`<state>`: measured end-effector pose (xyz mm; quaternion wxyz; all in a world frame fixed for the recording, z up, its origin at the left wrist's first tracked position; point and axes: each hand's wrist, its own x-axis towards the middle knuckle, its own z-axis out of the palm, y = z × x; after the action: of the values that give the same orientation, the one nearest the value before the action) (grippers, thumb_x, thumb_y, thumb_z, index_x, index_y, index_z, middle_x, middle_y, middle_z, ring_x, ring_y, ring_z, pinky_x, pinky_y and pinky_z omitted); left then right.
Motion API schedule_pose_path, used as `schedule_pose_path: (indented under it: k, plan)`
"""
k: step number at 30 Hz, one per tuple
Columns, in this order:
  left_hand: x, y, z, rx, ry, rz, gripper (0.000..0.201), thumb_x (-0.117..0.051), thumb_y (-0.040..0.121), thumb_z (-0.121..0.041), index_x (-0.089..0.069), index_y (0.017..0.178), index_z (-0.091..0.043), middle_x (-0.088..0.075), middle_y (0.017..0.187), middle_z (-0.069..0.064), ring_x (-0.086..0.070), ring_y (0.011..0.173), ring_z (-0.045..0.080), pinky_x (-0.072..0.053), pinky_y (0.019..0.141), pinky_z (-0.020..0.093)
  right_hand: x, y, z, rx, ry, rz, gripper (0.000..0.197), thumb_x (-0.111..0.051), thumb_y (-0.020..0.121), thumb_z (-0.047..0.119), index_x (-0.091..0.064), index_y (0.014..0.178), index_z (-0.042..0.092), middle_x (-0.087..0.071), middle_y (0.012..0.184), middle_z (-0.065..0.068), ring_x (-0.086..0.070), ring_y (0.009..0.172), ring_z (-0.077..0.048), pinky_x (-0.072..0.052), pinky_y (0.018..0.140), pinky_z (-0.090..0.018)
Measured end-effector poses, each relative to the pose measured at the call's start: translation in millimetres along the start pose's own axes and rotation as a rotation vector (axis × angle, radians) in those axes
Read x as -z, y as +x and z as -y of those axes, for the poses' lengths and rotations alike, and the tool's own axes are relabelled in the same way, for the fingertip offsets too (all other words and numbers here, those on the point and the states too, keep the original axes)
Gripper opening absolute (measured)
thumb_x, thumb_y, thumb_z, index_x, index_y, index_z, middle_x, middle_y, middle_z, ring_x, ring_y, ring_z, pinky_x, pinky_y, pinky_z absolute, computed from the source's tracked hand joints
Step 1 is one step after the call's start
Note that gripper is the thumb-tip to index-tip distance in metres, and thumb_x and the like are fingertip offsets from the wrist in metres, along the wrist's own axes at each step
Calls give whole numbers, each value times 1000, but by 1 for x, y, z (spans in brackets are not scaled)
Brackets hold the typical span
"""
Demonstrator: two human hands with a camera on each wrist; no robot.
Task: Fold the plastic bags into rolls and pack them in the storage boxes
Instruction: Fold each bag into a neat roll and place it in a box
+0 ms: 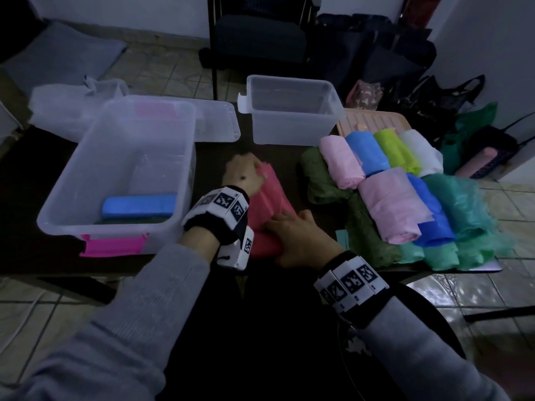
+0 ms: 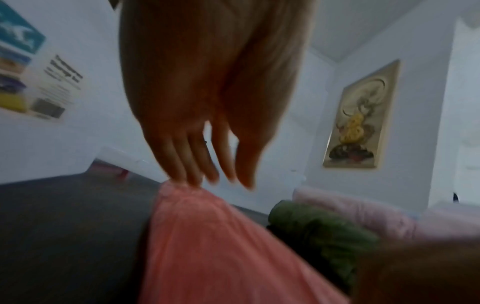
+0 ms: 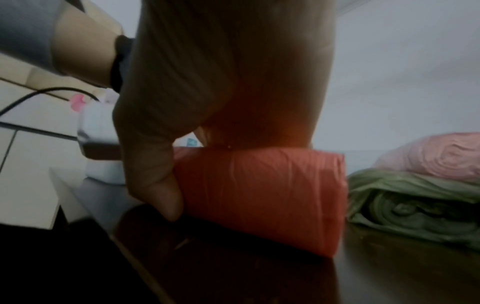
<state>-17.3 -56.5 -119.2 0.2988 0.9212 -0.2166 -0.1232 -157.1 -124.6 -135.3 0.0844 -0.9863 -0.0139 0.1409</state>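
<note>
A red plastic bag (image 1: 270,198) lies on the dark table (image 1: 34,180), its near end wound into a roll (image 3: 259,195). My right hand (image 1: 292,235) lies over that roll with the thumb (image 3: 161,185) curled round its left end. My left hand (image 1: 244,172) reaches to the bag's far end (image 2: 182,191), and its straight fingertips (image 2: 192,176) press down on the edge. The large clear storage box (image 1: 86,169) on the left holds a blue roll (image 1: 139,205). A smaller clear box (image 1: 289,79) stands behind the bag.
A heap of rolled bags sits at the right: pink (image 1: 341,163), blue (image 1: 367,153), lime (image 1: 396,151), white (image 1: 419,151), over loose olive (image 1: 318,180) and green bags (image 1: 463,209). A clear lid (image 1: 217,123) lies behind the large box. Chair and dark bags stand beyond the table.
</note>
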Motion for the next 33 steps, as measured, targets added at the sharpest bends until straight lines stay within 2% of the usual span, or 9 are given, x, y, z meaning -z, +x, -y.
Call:
schedule_pose_path:
  k: [1,3,5,7,21,24,27,29,33]
  plan:
    - [-5,-1,5,-57,60,158,37,-58,91,-20,-55,127,-12,-50,136,12,-47,124,26,-38,103,34,0,1,1,6,-16,1,60,-66,73,35,-49,129,22,-53,120,1,-43,118,-19,-24,95,-39]
    - [-13,-2,13,-94,213,419,51,-49,96,-28,-35,144,-16,-28,152,12,-27,140,27,-23,113,36,-1,2,2,12,6,20,60,-67,73,32,-49,129,19,-52,122,-3,-42,119,-22,-27,99,-40]
    - [-15,-3,16,-122,338,541,60,-41,98,-37,-15,150,-22,-1,159,10,-2,146,29,-7,117,41,-2,3,2,29,74,41,61,-70,72,29,-49,127,14,-51,123,-7,-44,118,-26,-36,100,-39]
    - [-16,-2,18,-150,396,585,63,-37,99,-41,-6,151,-24,10,158,11,8,145,31,-1,117,45,-3,4,2,48,104,66,63,-71,71,27,-47,127,12,-51,123,-9,-47,115,-28,-40,97,-37]
    - [-15,1,23,-186,449,620,68,-41,97,-42,-3,151,-27,14,157,9,11,145,29,-1,117,45,-1,5,5,75,375,105,65,-74,74,13,-43,132,10,-53,128,-9,-51,115,-22,-31,83,-15]
    - [-17,-2,24,-207,426,591,67,-42,97,-40,-5,151,-24,13,158,10,10,145,30,-1,117,44,-3,1,2,46,417,50,63,-75,72,11,-42,125,5,-56,119,-12,-56,105,-26,-33,76,-17]
    - [-19,-1,28,-215,404,566,67,-42,97,-41,-6,151,-24,11,158,9,9,145,29,-1,117,44,-1,0,0,64,432,19,57,-77,70,12,-52,121,6,-55,121,-10,-54,105,-22,-34,78,-15]
    - [-21,-1,31,-218,377,552,69,-43,96,-42,-6,151,-24,10,158,9,8,145,29,-2,117,43,0,1,-2,75,381,-7,55,-79,71,21,-57,120,10,-48,128,-5,-48,109,-16,-36,88,-20]
    - [-20,-5,35,-204,270,490,76,-48,94,-41,-1,151,-22,10,158,5,6,146,25,-5,119,45,0,1,-8,40,286,43,58,-73,76,39,-54,129,23,-48,133,2,-42,123,-19,-36,100,-41]
